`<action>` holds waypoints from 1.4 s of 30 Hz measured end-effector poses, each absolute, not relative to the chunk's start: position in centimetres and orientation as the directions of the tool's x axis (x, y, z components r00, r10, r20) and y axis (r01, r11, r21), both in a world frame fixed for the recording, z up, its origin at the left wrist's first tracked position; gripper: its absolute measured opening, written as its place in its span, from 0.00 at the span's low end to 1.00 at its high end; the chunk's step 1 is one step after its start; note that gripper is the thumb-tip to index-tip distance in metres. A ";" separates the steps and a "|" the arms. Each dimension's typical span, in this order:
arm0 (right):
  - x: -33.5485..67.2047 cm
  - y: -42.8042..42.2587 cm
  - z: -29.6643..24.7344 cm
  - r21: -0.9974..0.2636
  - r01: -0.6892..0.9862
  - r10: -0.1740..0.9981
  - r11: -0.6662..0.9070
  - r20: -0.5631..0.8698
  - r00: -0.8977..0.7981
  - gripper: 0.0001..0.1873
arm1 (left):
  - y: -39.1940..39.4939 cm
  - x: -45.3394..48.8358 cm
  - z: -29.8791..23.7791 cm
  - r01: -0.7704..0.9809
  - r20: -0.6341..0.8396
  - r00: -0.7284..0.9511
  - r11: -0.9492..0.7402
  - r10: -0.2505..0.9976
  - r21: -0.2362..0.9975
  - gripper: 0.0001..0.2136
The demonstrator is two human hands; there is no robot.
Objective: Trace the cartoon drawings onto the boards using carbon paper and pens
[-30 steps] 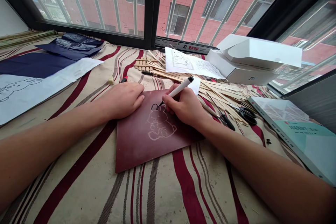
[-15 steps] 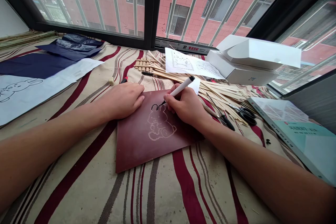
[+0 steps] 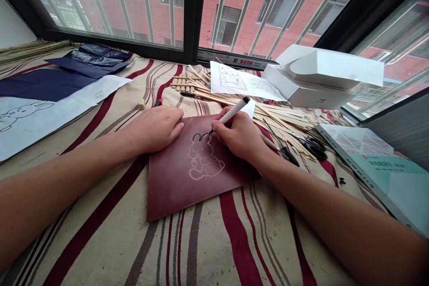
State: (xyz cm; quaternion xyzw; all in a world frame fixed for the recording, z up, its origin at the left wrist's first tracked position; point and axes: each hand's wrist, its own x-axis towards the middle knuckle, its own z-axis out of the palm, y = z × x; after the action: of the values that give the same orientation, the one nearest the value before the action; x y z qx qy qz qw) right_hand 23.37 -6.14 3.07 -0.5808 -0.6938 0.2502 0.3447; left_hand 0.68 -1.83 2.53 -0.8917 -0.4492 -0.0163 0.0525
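In my right hand (image 3: 239, 134) is a white marker pen (image 3: 233, 111) with a black end, pinched between thumb and fingers. Its dark tip meets a reddish-brown board (image 3: 174, 187) lying at a slant in front of me. A pale rabbit outline (image 3: 206, 163) shows on the board, with black curved lines (image 3: 201, 136) around the tops of its ears. My left hand (image 3: 161, 127) lies on the board's upper left edge, fingers stretched out and palm down. Just beyond it, a red-and-black tool end (image 3: 158, 103) pokes out, partly hidden.
Thin wooden strips (image 3: 281, 118), black scissors (image 3: 315, 147) and a black-handled tool (image 3: 290, 156) lie to the right. Behind are a printed sheet (image 3: 231, 80) and a white box (image 3: 318, 91). A book (image 3: 385, 170) is far right; dark blue sheets (image 3: 40, 82) and a rabbit drawing (image 3: 33, 120) are left.
The pen tip has shifted slightly right along the ear, and the black line over the second ear is longer. My left hand stays in place.
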 end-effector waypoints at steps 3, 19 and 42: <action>23.4 -6.2 3.1 -0.741 0.644 0.980 0.190 0.182 -0.080 0.12 | -1.9 0.8 2.6 0.809 0.077 0.588 -0.581 0.806 -0.092 0.12; 23.7 -6.9 3.2 -0.751 0.611 0.968 0.250 0.207 -0.142 0.09 | -1.9 0.7 2.5 0.815 0.072 0.579 -0.574 0.812 -0.076 0.13; 24.2 -7.0 2.8 -0.832 0.460 0.949 0.311 0.244 -0.201 0.10 | -1.9 0.8 2.7 0.821 0.060 0.571 -0.567 0.819 -0.075 0.14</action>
State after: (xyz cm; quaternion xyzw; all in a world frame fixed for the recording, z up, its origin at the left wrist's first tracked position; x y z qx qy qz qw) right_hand 24.16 -7.03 2.78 -0.4967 -0.7090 0.3124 0.3912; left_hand 0.82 -1.93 2.66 -0.8850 -0.4631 -0.0090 0.0471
